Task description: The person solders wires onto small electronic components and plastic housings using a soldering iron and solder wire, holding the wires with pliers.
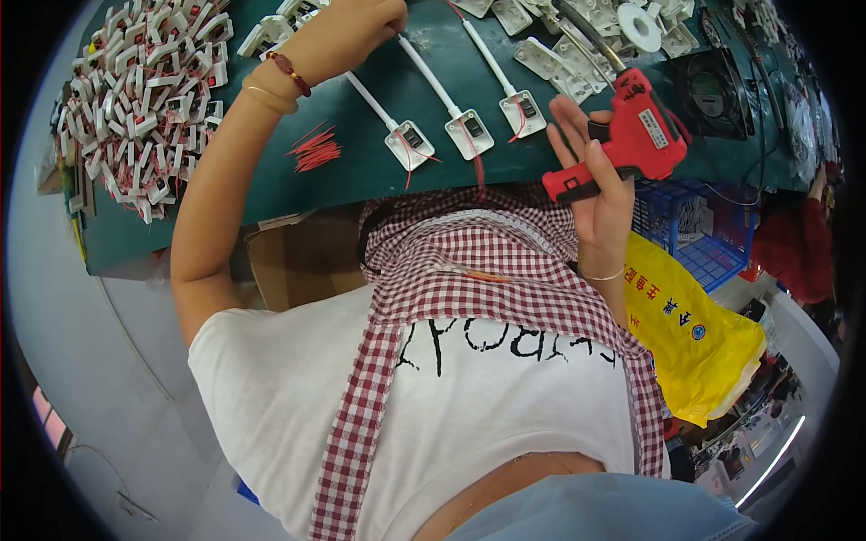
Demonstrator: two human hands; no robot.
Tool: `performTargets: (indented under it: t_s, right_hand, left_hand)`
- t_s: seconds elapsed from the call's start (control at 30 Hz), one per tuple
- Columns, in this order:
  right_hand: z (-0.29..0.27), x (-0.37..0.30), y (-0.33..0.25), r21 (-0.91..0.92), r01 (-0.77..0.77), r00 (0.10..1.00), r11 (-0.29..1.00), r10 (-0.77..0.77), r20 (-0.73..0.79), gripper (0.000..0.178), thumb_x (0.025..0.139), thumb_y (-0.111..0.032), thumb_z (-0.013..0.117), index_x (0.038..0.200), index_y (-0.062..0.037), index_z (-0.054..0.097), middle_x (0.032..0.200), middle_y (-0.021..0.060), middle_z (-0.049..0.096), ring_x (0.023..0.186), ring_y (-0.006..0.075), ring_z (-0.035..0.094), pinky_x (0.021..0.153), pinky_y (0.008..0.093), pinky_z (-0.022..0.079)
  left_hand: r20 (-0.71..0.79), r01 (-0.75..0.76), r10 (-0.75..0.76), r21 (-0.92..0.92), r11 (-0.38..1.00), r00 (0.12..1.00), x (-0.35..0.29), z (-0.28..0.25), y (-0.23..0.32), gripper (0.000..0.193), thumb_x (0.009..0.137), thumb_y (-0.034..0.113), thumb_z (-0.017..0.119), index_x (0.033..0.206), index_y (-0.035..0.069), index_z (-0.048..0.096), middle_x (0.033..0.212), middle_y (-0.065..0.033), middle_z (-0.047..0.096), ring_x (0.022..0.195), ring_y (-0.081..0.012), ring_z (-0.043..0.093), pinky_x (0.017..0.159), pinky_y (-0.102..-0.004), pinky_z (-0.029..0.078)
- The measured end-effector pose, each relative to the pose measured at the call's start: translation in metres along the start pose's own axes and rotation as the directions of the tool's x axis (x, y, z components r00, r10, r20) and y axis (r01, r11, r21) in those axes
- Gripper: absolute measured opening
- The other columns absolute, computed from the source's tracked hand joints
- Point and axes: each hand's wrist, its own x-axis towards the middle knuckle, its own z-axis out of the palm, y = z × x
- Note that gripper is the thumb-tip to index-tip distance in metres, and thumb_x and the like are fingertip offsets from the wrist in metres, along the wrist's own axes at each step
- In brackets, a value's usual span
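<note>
The right hand [597, 185], loosely spread, holds a red gun-shaped tool [645, 131]; whether the left hand [365, 25], far off, pinches the white stick [428, 76], I cannot tell.

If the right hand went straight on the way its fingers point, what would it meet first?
Probably the heap of loose white plastic casings ahead of the right hand, though its height is unclear and it could pass above them.

Left arm [212, 194] bent at the elbow, left hand [350, 36] stretched far forward; right hand [604, 212] nearer, loosely cupped.
</note>
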Motion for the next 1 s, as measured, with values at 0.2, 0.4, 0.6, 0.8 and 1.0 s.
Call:
performTargets:
  t_s: [0.2, 0.4, 0.6, 0.8, 1.0]
  right_hand:
    - [0.018, -0.008, -0.004, 0.094, -0.128, 0.968, 0.987, 0.104, 0.226, 0.036, 0.086, -0.004, 0.057, 0.12, -0.0013, 0.045, 0.125, 0.0205, 0.051, 0.125, 0.0321, 0.044, 0.102, 0.0478, 0.038]
    - [0.024, -0.004, 0.018, 0.023, -0.151, 0.953, 0.988, 0.139, 0.268, 0.034, 0.087, -0.01, 0.055, 0.119, -0.0056, 0.044, 0.132, 0.0232, 0.042, 0.133, 0.0343, 0.032, 0.104, 0.0576, 0.031]
    - [0.027, -0.006, 0.015, -0.005, -0.12, 0.953, 0.993, 0.117, 0.278, 0.034, 0.087, -0.009, 0.054, 0.12, -0.0061, 0.044, 0.133, 0.0223, 0.041, 0.135, 0.0333, 0.029, 0.104, 0.059, 0.03]
    - [0.027, -0.007, 0.013, 0.059, -0.118, 0.96, 0.991, 0.099, 0.26, 0.035, 0.087, -0.009, 0.055, 0.12, -0.0051, 0.043, 0.131, 0.0217, 0.043, 0.132, 0.0341, 0.033, 0.103, 0.0575, 0.032]
    - [-0.003, -0.014, -0.014, 0.127, -0.034, 0.984, 0.991, 0.011, 0.177, 0.035, 0.089, -0.01, 0.053, 0.122, -0.0039, 0.042, 0.114, 0.0202, 0.053, 0.11, 0.0332, 0.053, 0.098, 0.0598, 0.038]
  left_hand:
    - [0.149, 0.295, -0.255, -0.455, 0.84, 0.955, 0.0, 0.005, -0.007, 0.011, 0.088, 0.011, 0.056, 0.096, 0.004, 0.058, 0.089, -0.0091, 0.062, 0.084, -0.0182, 0.06, 0.075, -0.0253, 0.046]
    - [-0.058, 0.045, -0.068, -0.321, 0.946, 0.996, 0.014, 0.004, -0.007, 0.007, 0.074, 0.01, 0.063, 0.08, 0.008, 0.059, 0.085, -0.0086, 0.053, 0.088, -0.0281, 0.052, 0.075, -0.0374, 0.042]
    - [-0.169, 0.214, -0.214, -0.02, 0.977, 0.962, 0.022, -0.02, 0.023, 0.003, 0.074, 0.008, 0.062, 0.077, 0.008, 0.06, 0.085, -0.0086, 0.054, 0.091, -0.0283, 0.051, 0.078, -0.0374, 0.042]
    - [-0.381, 0.128, -0.081, 0.101, 0.987, 0.921, -0.001, -0.009, 0.029, 0.02, 0.075, 0.007, 0.064, 0.095, 0.009, 0.059, 0.097, -0.0079, 0.055, 0.093, -0.0273, 0.052, 0.082, -0.0372, 0.042]
    - [-0.052, 0.053, -0.073, -0.314, 0.948, 0.996, -0.058, -0.006, 0.098, 0.024, 0.069, -0.004, 0.064, 0.089, 0.007, 0.058, 0.095, -0.0064, 0.053, 0.093, -0.0273, 0.052, 0.079, -0.0353, 0.045]
